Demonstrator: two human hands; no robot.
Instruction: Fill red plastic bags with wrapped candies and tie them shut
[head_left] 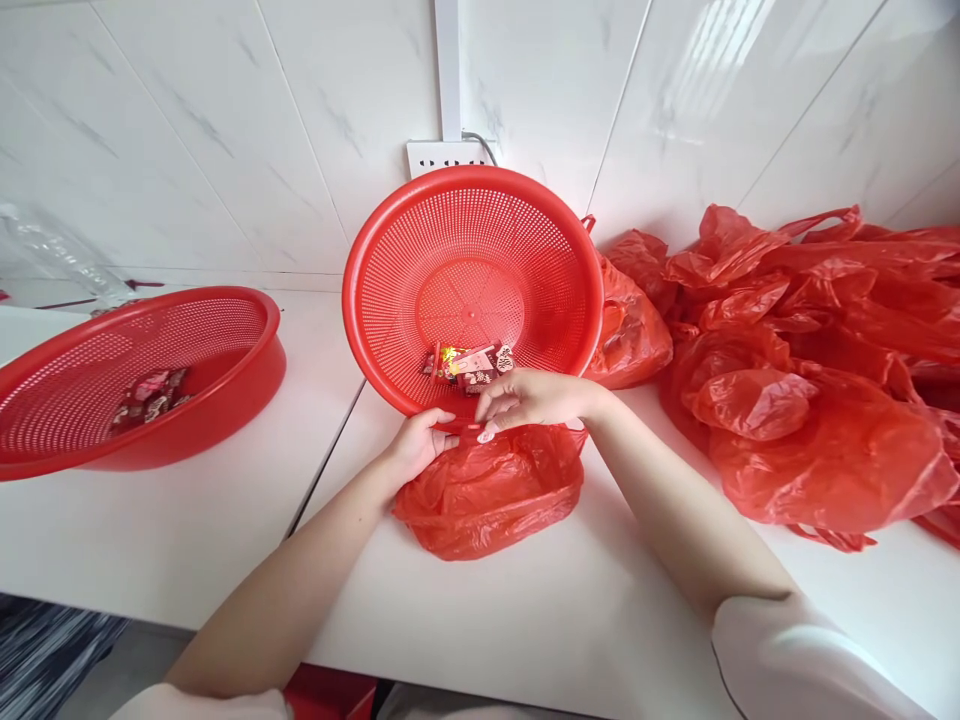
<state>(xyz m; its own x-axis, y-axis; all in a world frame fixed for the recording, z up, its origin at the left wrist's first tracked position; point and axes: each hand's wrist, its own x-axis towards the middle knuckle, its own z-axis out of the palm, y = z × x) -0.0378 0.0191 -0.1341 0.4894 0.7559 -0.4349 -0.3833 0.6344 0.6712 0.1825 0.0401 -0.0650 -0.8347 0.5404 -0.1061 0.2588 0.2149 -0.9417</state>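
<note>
A red mesh plastic basket [472,210] is tilted toward me, with several small wrapped snack packets [472,365] lying at its lower side. Right below its near rim, a red plastic bag [487,500] rests on the table with its mouth spread. My left hand [420,445] is closed on the bag's edge at the basket rim, thumb on top. Beside it, my right hand [529,398] has its fingers bent down over the same rim and pinched at the bag's edge, just in front of the packets. The fingertips are partly hidden.
A second red basket [247,370] with several dark packets [154,395] stands at the left. Red plastic bags [817,430] are heaped on the right, and a filled one [637,335] sits behind the basket. A power strip [442,155] is on the tiled wall.
</note>
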